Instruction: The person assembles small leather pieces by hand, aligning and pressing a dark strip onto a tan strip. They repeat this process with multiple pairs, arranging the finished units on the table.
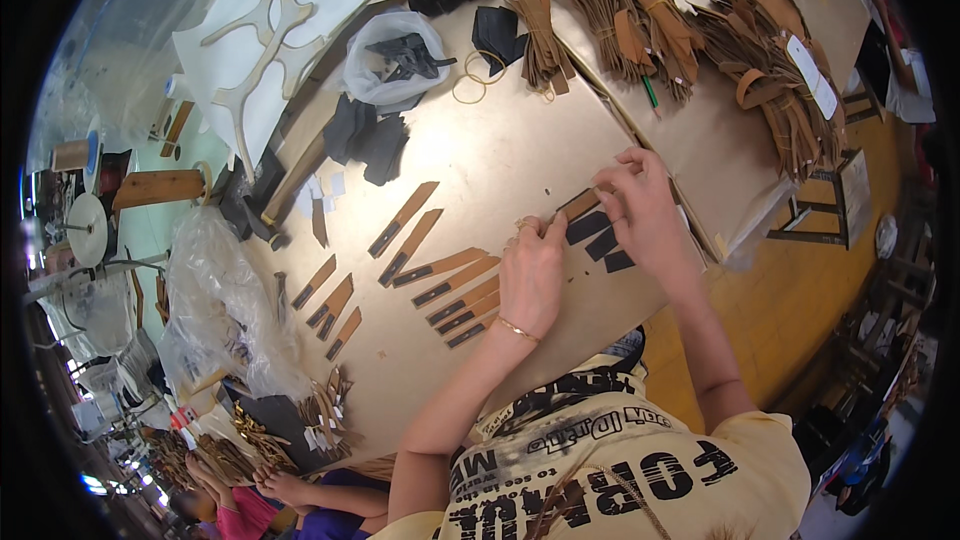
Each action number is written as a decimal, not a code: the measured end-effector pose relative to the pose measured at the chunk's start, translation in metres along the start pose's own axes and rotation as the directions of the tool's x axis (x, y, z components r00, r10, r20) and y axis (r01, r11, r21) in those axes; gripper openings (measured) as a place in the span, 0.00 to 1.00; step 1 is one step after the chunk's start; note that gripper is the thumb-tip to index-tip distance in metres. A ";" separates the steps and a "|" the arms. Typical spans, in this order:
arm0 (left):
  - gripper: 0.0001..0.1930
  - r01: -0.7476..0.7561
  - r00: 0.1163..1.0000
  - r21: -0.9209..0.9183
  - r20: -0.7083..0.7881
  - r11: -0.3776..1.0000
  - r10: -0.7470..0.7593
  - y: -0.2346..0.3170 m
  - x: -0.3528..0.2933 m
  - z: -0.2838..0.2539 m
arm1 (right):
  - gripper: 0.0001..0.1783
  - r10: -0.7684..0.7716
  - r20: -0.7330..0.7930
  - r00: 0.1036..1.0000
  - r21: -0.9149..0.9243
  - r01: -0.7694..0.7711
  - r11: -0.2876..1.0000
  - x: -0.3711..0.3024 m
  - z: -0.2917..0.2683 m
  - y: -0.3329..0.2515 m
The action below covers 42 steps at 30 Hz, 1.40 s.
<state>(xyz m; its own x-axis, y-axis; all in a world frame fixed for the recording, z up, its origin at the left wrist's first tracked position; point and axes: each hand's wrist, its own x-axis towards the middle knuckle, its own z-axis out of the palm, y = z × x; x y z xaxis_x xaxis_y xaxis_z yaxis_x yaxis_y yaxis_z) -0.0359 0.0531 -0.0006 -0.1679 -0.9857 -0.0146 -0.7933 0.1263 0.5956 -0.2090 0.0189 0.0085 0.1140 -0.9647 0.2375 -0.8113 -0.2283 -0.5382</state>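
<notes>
Over the table's near right part, a brown leather strip (578, 204) spans my two hands. My left hand (533, 275) pinches its left end between closed fingers. At its other end my right hand (640, 202) is closed, thumb and fingertips gripping it. Several small black rectangular pieces (600, 240) lie just below the strip, beside my right hand. To the left of my left hand, several brown leather strips (463, 302) with dark patches at one end lie in slanting rows. A smaller group of such strips (318, 285) lies farther left.
Bundles of brown leather strips (640, 25) lie along the far right. A clear plastic bag (395, 58) holds black pieces, with dark scraps (368, 138) nearby and rubber bands (478, 80) beyond. Crumpled plastic (225, 310) covers the left edge. Another person's hands (285, 488) show at lower left.
</notes>
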 end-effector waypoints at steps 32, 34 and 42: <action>0.07 0.067 0.950 -0.206 -0.286 0.976 -0.125 -0.047 0.025 -0.031 | 0.07 0.371 0.326 0.869 0.509 -0.492 0.706 -0.002 0.018 -0.025; 0.08 0.102 0.910 -0.239 -0.371 0.966 -0.187 -0.089 0.036 -0.060 | 0.07 0.380 0.321 0.867 0.529 -0.497 0.688 -0.002 0.019 -0.025; 0.11 0.320 0.873 0.308 -0.464 0.896 -0.153 -0.189 0.047 -0.117 | 0.07 0.376 0.302 0.876 0.543 -0.482 0.688 -0.002 0.022 -0.024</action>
<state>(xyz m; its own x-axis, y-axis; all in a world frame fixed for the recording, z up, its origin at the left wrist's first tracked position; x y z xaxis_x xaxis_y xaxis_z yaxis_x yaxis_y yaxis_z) 0.1749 -0.0306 -0.0196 0.2461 -0.9311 0.2691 -0.9446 -0.1682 0.2820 -0.1776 0.0235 0.0032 -0.0316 -0.9706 -0.2387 -0.3017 0.2369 -0.9235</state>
